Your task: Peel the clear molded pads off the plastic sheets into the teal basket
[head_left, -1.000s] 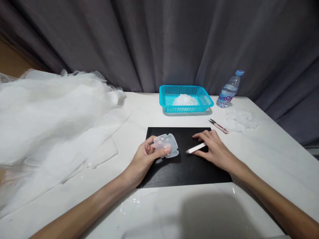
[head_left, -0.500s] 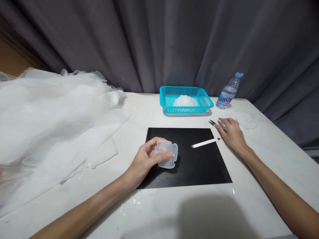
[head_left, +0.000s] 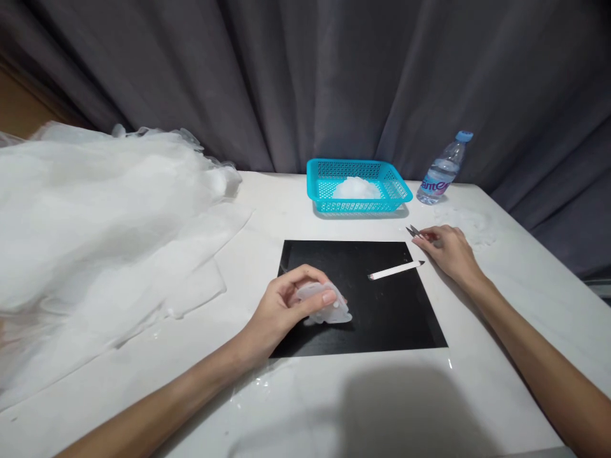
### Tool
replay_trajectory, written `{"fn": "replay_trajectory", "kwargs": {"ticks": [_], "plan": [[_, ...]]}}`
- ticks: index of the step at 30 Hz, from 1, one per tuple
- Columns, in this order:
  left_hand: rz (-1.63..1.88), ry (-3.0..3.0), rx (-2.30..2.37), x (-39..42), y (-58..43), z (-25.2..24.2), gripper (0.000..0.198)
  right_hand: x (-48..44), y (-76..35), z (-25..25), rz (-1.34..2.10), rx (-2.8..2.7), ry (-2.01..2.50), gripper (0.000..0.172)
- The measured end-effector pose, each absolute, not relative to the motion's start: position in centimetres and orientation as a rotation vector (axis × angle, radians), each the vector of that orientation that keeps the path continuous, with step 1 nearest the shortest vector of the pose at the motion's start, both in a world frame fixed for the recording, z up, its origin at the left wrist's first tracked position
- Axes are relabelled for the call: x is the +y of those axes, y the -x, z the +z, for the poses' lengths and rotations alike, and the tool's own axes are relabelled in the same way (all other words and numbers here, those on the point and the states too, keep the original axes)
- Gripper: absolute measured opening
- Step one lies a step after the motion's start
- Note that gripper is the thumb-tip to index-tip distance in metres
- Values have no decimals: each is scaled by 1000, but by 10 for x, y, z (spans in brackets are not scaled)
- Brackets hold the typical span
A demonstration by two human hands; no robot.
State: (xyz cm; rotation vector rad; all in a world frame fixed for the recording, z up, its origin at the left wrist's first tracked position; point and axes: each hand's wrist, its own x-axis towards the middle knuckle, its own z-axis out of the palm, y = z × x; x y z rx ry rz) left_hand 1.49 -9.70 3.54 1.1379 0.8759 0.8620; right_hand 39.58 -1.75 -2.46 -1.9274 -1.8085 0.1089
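My left hand point(head_left: 291, 299) is closed on a small translucent white plastic piece point(head_left: 329, 308) with a wavy edge, thumb on top and fingers behind. It is tilted just above the black mat point(head_left: 348, 334). At the right, my right hand point(head_left: 449, 251) has its fingers closed around small snips point(head_left: 413, 231). Their two pointed metal blades stick out to the left, while the handles are mostly hidden by the fingers. A white pen-like stick point(head_left: 396, 270) with dark ends lies across the mat's right edge, between my hands.
Sheer white material point(head_left: 109, 210) is heaped over the table's left side. A turquoise basket point(head_left: 360, 207) with a white pile inside stands at the back, beside a water bottle point(head_left: 436, 181). Clear scraps point(head_left: 477, 226) lie at the right. A grey curtain point(head_left: 286, 83) hangs behind.
The plastic piece has tipped from facing me to a flatter slant and moved slightly right. My right hand's fingers have curled in around the snips, which have shifted a little.
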Motion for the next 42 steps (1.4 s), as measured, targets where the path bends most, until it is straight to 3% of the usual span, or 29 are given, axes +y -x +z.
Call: {"fn": "replay_trajectory", "kwargs": {"ticks": [5,11,14,17,22,25,32,42], "plan": [[930,-1243,843,-98,-16,37,19,-17,-402,-23,251,-1833,1853,30],[975,-1326,820,-101,-16,36,14,-26,-386,-20,-371,-1937,1838,33],[989,-1367,815,-104,-17,36,10,-30,-374,-7,-471,-1843,1742,29],[1004,-1403,801,-106,-18,35,9,-37,-360,8,-227,-1703,1564,23],[1026,-1462,783,-107,-17,34,9,-70,-317,31,723,-1580,1317,30],[1040,-1494,795,-107,-17,33,11,-93,-290,44,1087,-1781,1192,28],[1079,-1515,826,-108,-16,30,12,-113,-271,41,1257,-1910,943,28],[1142,-1545,793,-109,-18,32,14,-115,-267,30,1214,-1895,949,32]]}}
